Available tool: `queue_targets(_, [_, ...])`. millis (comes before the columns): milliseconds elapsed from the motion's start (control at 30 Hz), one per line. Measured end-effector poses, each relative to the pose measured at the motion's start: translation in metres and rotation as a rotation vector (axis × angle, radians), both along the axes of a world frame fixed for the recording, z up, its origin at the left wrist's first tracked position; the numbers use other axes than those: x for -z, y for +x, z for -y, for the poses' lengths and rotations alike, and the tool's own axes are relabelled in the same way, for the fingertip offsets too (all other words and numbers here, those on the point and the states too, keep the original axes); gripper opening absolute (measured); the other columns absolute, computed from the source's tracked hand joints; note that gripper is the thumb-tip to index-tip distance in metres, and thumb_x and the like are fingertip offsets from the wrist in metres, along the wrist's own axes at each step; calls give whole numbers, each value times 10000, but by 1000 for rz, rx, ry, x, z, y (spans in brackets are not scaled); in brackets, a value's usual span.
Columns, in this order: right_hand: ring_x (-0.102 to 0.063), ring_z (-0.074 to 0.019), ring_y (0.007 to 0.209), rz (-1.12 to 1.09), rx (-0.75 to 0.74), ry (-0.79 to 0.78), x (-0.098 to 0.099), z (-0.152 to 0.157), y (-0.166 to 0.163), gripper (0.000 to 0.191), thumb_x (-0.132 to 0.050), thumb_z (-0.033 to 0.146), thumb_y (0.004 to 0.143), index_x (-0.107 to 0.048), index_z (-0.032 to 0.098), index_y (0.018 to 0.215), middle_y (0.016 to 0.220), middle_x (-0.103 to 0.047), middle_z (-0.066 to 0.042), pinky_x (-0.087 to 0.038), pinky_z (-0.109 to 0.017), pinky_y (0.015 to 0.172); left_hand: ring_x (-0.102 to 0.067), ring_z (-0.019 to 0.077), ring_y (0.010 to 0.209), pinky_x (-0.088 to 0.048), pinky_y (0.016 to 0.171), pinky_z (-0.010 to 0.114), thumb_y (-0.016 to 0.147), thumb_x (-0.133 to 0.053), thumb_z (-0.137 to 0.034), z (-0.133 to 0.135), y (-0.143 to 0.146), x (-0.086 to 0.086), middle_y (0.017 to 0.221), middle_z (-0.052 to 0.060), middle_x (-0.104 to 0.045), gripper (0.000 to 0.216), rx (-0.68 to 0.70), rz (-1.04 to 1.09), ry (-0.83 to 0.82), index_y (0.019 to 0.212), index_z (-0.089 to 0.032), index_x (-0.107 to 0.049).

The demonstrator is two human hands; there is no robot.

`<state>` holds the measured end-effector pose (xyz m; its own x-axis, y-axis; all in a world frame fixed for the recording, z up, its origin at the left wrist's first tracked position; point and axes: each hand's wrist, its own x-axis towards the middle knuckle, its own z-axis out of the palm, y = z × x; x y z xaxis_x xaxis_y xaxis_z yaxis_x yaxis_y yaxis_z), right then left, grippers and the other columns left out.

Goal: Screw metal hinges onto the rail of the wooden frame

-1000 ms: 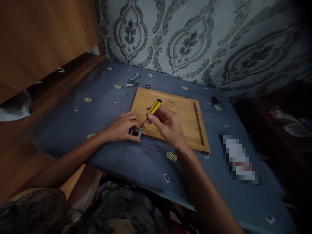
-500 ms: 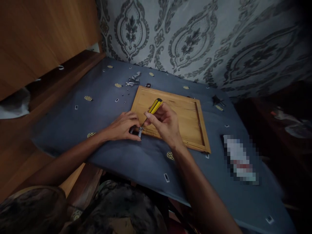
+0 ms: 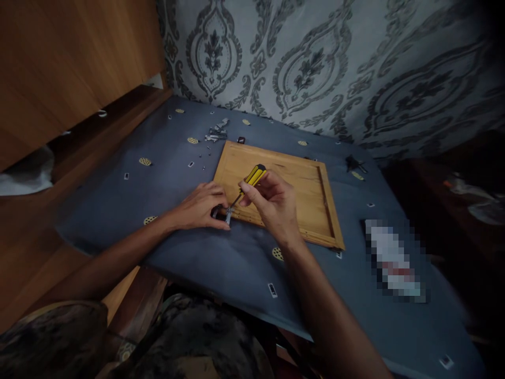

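My right hand [image 3: 274, 202] grips a screwdriver [image 3: 252, 177] with a yellow and black handle. Its shaft slants down to the left, and the tip meets a metal hinge [image 3: 228, 216] at the near left corner of a wooden cabinet door [image 3: 284, 184]. The door lies flat, its raised frame facing up. My left hand [image 3: 203, 206] is closed around the hinge, thumb on the near side and fingers on the far side. Any screw under the tip is too small to make out.
More metal hinges [image 3: 216, 131] lie in a pile beyond the door, with several small screws [image 3: 204, 161] nearby. A dark object [image 3: 355, 164] sits at the back right. A blurred-out packet [image 3: 394, 263] rests on the right of the blue tablecloth [image 3: 205, 263].
The screwdriver handle leans further right and a little lower, moving with my right hand. My left hand stays on the hinge. The whole view has shifted slightly.
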<state>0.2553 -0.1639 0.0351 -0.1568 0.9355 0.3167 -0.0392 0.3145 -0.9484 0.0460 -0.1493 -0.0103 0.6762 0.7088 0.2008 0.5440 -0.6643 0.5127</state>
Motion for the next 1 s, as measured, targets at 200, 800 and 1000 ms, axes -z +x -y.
queue_targets(200, [-654, -103, 534, -18, 225, 95, 0, 7, 5, 424, -852, 584, 828, -623, 227, 836, 726, -673, 49, -576, -262, 543, -588, 279, 1080, -385, 930, 382, 838, -867, -589, -1, -1, -1, 1041, 53, -678, 453, 12, -22, 14, 966, -195, -684])
queue_targets(800, [-635, -93, 525, -14, 123, 48, 9, 7, 0, 398, -864, 556, 822, -644, 227, 862, 744, -677, 51, -583, -252, 540, -572, 277, 1068, -382, 919, 373, 835, -873, -571, -1, 0, -1, 1046, 55, -656, 431, 12, -10, 16, 985, -199, -715])
queue_targets(1000, [-652, -96, 537, -20, 80, 47, 9, 7, 1, 390, -874, 522, 822, -623, 225, 832, 719, -653, 58, -561, -251, 551, -579, 280, 1071, -391, 924, 385, 835, -872, -571, -1, 0, -1, 1043, 57, -667, 423, 13, -16, 23, 977, -206, -713])
